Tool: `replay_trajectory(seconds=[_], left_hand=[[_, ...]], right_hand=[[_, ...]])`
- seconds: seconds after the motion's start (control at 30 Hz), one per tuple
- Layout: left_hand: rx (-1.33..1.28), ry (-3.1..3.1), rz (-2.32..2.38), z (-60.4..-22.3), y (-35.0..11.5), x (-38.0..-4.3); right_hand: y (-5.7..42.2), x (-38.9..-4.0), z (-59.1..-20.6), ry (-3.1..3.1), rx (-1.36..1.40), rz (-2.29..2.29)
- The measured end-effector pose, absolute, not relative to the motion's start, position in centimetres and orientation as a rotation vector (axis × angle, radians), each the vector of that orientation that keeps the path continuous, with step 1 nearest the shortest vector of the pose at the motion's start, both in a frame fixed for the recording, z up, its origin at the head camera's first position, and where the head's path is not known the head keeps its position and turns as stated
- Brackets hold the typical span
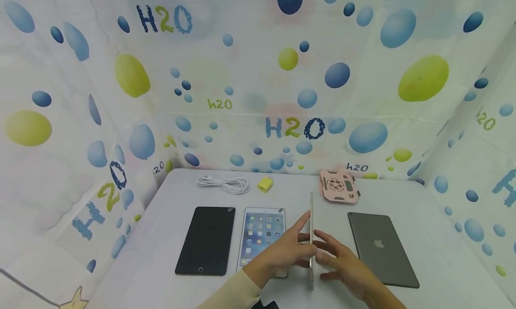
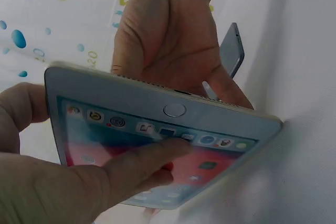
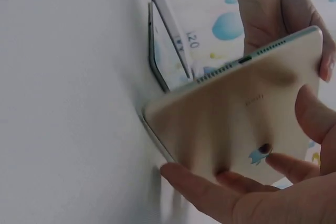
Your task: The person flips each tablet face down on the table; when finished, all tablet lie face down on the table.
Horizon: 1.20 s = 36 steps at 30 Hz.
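Observation:
A thin gold-backed tablet (image 1: 311,206) stands on its long edge, its lit screen facing left. My left hand (image 1: 282,251) holds it, fingers against the screen and thumb hooked over the upper edge. The left wrist view shows the tablet's screen (image 2: 226,156) with a home button and app icons. On the other side, my right hand (image 1: 342,259) touches the back with spread fingertips. In the right wrist view, those fingers (image 3: 205,192) rest near the logo and lower edge of the gold back (image 3: 210,124). A white tablet (image 1: 264,224) with a lit screen lies left, partly hidden by my left hand.
A black tablet (image 1: 207,242) lies screen up at the left, and a dark grey tablet (image 1: 380,246) lies back up at the right. Along the table's back are a coiled white cable (image 1: 231,185), a yellow charger plug (image 1: 265,184) and a pink slotted case (image 1: 338,188).

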State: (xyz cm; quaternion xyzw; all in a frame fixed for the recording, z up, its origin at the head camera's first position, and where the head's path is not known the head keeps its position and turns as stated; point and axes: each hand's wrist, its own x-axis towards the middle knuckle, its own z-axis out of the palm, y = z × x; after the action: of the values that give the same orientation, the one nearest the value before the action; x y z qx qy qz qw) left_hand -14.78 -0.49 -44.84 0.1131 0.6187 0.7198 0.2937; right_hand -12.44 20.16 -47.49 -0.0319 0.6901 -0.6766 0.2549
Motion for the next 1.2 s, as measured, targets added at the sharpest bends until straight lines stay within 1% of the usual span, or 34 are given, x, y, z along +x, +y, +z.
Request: replay_trajectory(seconds=[0.17,0.43,0.73,1.0,1.2], left_hand=[[0.291,1.452,2.117,-45.1,-0.9,-14.7],[0.315,1.279,2.258,-45.9,-0.7,-14.2],[0.161,1.471,2.196,-47.0,-1.0,-14.7],[0.128,1.629,2.106,-47.5,-1.0,-14.9],[0.092,1.715,2.049,-48.0,-1.0,-15.1]], right_hand=[[20.8,-12.4,-48.1,2.007,-0.004,-1.927],[22.6,-12.9,-48.9,2.167,0.251,-2.049],[23.7,-13.2,-48.6,2.074,0.326,-2.148],[24.2,-13.3,-48.4,2.118,0.391,-2.089],[24.6,-13.2,-48.7,2.153,0.375,-2.034]])
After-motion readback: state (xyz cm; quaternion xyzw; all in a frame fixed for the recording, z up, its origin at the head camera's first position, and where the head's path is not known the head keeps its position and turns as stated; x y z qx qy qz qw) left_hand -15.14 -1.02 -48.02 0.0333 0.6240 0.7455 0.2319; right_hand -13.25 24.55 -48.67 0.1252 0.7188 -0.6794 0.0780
